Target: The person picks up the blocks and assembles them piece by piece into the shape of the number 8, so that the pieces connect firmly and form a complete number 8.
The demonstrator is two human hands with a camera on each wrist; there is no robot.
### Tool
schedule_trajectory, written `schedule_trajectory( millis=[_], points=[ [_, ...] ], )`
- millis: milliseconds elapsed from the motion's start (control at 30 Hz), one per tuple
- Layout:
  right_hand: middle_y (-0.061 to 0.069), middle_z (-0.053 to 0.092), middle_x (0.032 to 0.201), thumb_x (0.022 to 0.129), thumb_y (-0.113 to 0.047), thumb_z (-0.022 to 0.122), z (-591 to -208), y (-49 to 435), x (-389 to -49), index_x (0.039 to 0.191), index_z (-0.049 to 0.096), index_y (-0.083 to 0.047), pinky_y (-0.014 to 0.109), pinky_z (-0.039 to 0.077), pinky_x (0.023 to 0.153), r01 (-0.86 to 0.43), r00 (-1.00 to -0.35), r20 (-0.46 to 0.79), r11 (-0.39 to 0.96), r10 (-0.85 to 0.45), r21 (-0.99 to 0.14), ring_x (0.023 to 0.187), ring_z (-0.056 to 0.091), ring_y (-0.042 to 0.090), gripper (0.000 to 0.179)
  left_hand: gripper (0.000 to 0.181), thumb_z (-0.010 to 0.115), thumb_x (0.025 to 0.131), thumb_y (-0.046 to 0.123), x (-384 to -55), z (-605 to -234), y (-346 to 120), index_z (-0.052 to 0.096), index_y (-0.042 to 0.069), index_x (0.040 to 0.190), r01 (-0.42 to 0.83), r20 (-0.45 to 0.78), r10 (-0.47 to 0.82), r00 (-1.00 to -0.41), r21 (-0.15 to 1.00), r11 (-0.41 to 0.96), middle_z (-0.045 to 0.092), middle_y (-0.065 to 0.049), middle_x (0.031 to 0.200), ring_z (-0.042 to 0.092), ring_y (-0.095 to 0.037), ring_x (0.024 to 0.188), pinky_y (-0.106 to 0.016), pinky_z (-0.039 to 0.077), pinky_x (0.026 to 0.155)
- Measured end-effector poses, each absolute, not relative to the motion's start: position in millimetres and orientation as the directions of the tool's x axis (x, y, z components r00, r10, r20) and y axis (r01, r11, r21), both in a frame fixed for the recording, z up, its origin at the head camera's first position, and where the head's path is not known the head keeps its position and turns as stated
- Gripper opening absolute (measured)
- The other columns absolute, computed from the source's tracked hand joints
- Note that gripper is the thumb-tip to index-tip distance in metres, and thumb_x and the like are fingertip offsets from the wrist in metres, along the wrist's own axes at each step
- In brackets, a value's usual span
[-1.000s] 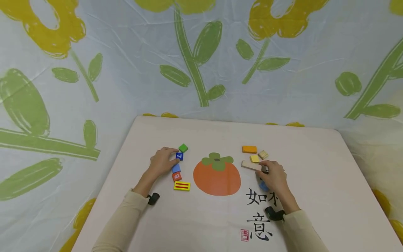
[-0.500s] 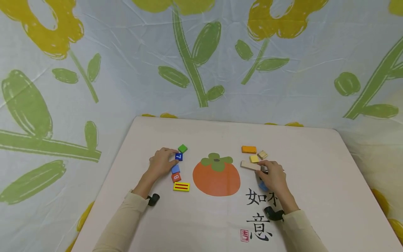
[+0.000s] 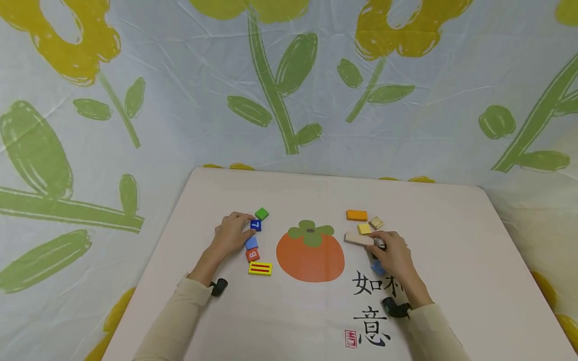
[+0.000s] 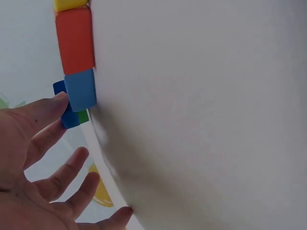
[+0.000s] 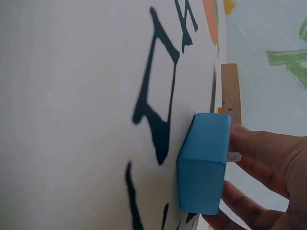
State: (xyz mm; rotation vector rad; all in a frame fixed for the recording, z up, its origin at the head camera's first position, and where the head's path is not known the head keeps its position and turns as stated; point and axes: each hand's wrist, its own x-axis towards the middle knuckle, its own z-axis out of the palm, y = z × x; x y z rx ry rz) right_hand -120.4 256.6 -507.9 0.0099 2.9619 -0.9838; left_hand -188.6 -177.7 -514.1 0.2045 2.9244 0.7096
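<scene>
My left hand pinches a dark blue block marked 7 between thumb and index finger, its other fingers spread. The block sits in a line between a green block and a light blue block. A red block with a letter and a yellow block with red stripes continue that line. My right hand pinches a small pale block with a dark mark, partly hidden by the fingers. Beside its thumb lies a long wooden block; a blue block stands under the palm.
Beyond the right hand lie a yellow block, a striped wooden block and an orange block. The table mat carries a printed persimmon and black characters. A flowered cloth hangs behind.
The small block in the right fingers has turned slightly and shows a paler face. Both hands stay almost in place, and the other blocks lie as before.
</scene>
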Motion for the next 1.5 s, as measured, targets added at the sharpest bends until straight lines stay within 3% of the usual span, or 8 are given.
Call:
schedule_trajectory(
  millis=[267, 433, 600, 733, 933, 1100, 1333, 1500],
  points=[
    [0.028, 0.054, 0.122, 0.092, -0.013, 0.073, -500.6, 252.3, -119.3, 0.122, 0.067, -0.003, 0.060, 0.043, 0.082, -0.066, -0.997, 0.072, 0.795, -0.029, -0.602, 0.109, 0.052, 0.043, 0.032, 0.038, 0.072, 0.094, 0.030, -186.6, -507.0, -174.0, 0.066, 0.017, 0.130, 0.161, -0.018, 0.193, -0.981, 0.481, 0.862, 0.052, -0.016, 0.136, 0.039, -0.040, 0.129, -0.059, 0.040, 0.098],
    [0.023, 0.058, 0.116, 0.088, -0.010, 0.077, -496.6, 239.8, -124.6, 0.118, 0.069, -0.002, 0.050, 0.044, 0.077, -0.157, -0.986, 0.144, 0.772, -0.085, -0.615, 0.102, 0.054, 0.037, 0.032, 0.039, 0.073, 0.094, 0.030, -188.3, -498.3, -162.3, 0.067, 0.015, 0.129, 0.206, -0.004, 0.240, -0.971, 0.499, 0.842, 0.052, -0.015, 0.133, 0.042, -0.037, 0.126, -0.053, 0.045, 0.098],
    [0.020, 0.060, 0.111, 0.086, -0.008, 0.079, -497.2, 224.5, -132.6, 0.116, 0.071, -0.003, 0.048, 0.044, 0.077, -0.201, -0.978, 0.167, 0.749, -0.122, -0.631, 0.100, 0.055, 0.036, 0.031, 0.037, 0.072, 0.095, 0.030, -191.7, -496.2, -150.9, 0.067, 0.016, 0.129, 0.236, -0.014, 0.287, -0.958, 0.531, 0.813, 0.052, -0.013, 0.133, 0.046, -0.033, 0.122, -0.050, 0.046, 0.097],
    [0.019, 0.061, 0.110, 0.086, -0.010, 0.080, -499.2, 212.1, -139.0, 0.113, 0.071, -0.005, 0.047, 0.045, 0.076, -0.213, -0.976, 0.165, 0.733, -0.139, -0.645, 0.098, 0.054, 0.034, 0.029, 0.037, 0.071, 0.095, 0.032, -196.0, -497.7, -140.6, 0.067, 0.019, 0.129, 0.265, -0.011, 0.322, -0.947, 0.543, 0.797, 0.053, -0.010, 0.129, 0.050, -0.029, 0.118, -0.048, 0.046, 0.098],
    [0.017, 0.065, 0.113, 0.087, -0.011, 0.079, -504.2, 191.8, -148.0, 0.111, 0.072, -0.006, 0.051, 0.045, 0.086, -0.230, -0.973, 0.149, 0.710, -0.176, -0.665, 0.105, 0.053, 0.034, 0.026, 0.038, 0.071, 0.095, 0.033, -204.5, -499.9, -121.2, 0.065, 0.018, 0.130, 0.320, -0.005, 0.389, -0.921, 0.559, 0.765, 0.053, -0.008, 0.128, 0.054, -0.026, 0.116, -0.045, 0.045, 0.099],
    [0.017, 0.063, 0.109, 0.087, -0.011, 0.079, -508.5, 176.3, -154.8, 0.110, 0.073, -0.007, 0.047, 0.044, 0.083, -0.228, -0.973, 0.131, 0.699, -0.191, -0.678, 0.100, 0.053, 0.032, 0.024, 0.038, 0.070, 0.095, 0.031, -208.9, -500.4, -108.3, 0.065, 0.018, 0.131, 0.315, -0.040, 0.409, -0.912, 0.573, 0.757, 0.052, -0.009, 0.128, 0.055, -0.024, 0.113, -0.042, 0.047, 0.097],
    [0.016, 0.064, 0.103, 0.087, -0.013, 0.080, -513.7, 166.4, -161.7, 0.107, 0.074, -0.009, 0.042, 0.038, 0.077, -0.195, -0.980, 0.094, 0.720, -0.177, -0.666, 0.092, 0.050, 0.029, 0.021, 0.035, 0.069, 0.096, 0.023, -213.2, -500.1, -99.8, 0.065, 0.014, 0.130, 0.294, -0.086, 0.435, -0.896, 0.619, 0.728, 0.051, -0.010, 0.119, 0.053, -0.020, 0.099, -0.034, 0.050, 0.083],
    [0.014, 0.064, 0.102, 0.087, -0.015, 0.080, -515.5, 163.8, -163.4, 0.107, 0.075, -0.010, 0.040, 0.034, 0.076, -0.155, -0.986, 0.055, 0.747, -0.157, -0.647, 0.091, 0.048, 0.028, 0.022, 0.033, 0.070, 0.096, 0.019, -215.9, -501.4, -97.0, 0.065, 0.011, 0.128, 0.306, -0.099, 0.467, -0.879, 0.633, 0.711, 0.052, -0.013, 0.115, 0.052, -0.022, 0.099, -0.036, 0.049, 0.085]
  ],
)
